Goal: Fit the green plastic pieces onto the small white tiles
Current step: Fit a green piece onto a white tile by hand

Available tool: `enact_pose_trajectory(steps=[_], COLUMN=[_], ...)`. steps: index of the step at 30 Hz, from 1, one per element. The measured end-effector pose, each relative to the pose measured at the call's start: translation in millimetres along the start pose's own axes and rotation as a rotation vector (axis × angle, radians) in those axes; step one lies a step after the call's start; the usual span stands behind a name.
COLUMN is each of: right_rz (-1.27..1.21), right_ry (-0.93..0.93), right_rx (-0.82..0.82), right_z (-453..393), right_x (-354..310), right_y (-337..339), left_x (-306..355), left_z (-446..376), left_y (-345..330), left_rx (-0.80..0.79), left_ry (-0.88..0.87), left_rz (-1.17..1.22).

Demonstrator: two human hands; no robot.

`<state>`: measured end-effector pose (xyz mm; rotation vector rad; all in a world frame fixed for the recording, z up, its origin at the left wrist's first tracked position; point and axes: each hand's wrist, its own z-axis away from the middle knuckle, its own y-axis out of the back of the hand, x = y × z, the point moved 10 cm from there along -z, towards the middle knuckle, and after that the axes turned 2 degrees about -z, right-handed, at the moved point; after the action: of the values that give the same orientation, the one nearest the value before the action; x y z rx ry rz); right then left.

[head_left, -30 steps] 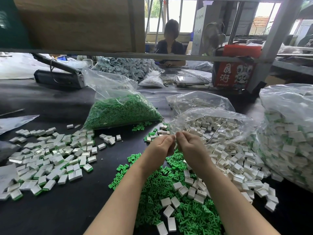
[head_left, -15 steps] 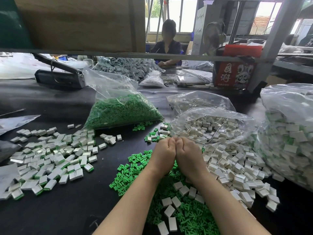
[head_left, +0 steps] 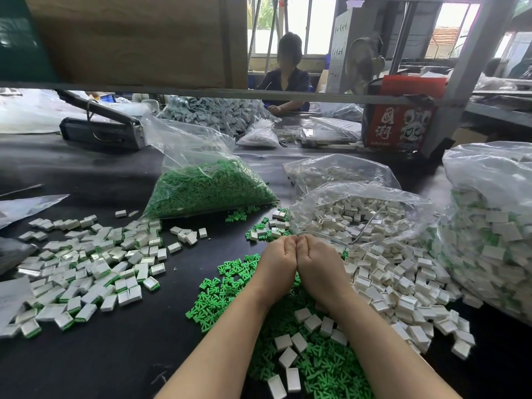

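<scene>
We see bare black tabletop open at near left. Ahead, the bag of green pieces blocks reach; the bag of white tiles and a bulging bag of finished tiles wall off the right.

Left hand and right hand: pressed side by side, mid-table. Under both wrists: loose plastic pieces, stray tiles on top. Right of the hands: loose tile heap, spilling from an open bag. Far right: a bag of fitted tiles. Left: spread of fitted tiles. Beyond, left of centre: a bag of plastic pieces.
</scene>
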<state>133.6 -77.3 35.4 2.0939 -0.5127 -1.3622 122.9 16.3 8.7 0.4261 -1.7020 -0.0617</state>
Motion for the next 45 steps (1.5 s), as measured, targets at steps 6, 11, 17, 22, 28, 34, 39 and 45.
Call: enact_pose_trajectory(steps=[6, 11, 17, 22, 28, 34, 39, 45], right_rz=[-0.017, -0.037, -0.450, -0.804, -0.910, -1.093, -1.131, -1.172], right_ry=[0.018, 0.027, -0.085, -0.236, -0.173, -0.204, -0.193, -0.186], right_rx=[-0.013, -0.020, -0.002, -0.012, -0.377, -0.331, -0.363, -0.361], right_z=[1, 0, -7, -5, 1, 1, 2, 1], right_x=[0, 2, 11, 22, -3, -3, -6, -5], right_y=[-2, -2, 3, 4, -24, -28, -30, -32], left_x=[2, 2, 12, 23, 31, 38, 37, 36], left_z=[2, 3, 3, 4, 11, 10, 6, 8], left_y=[0, -1, 7, 15, 7, 15, 23, 19], left_rx=[-0.023, -0.055, -0.081, -0.094, -0.187, -0.122, -0.039, -0.081], left_ry=[0.003, 0.022, -0.008, -0.060, -0.049, -0.089, -0.078, -0.056], left_rz=[0.033, 0.073, 0.301, 0.413, 0.494, 0.442, 0.549, 0.623])
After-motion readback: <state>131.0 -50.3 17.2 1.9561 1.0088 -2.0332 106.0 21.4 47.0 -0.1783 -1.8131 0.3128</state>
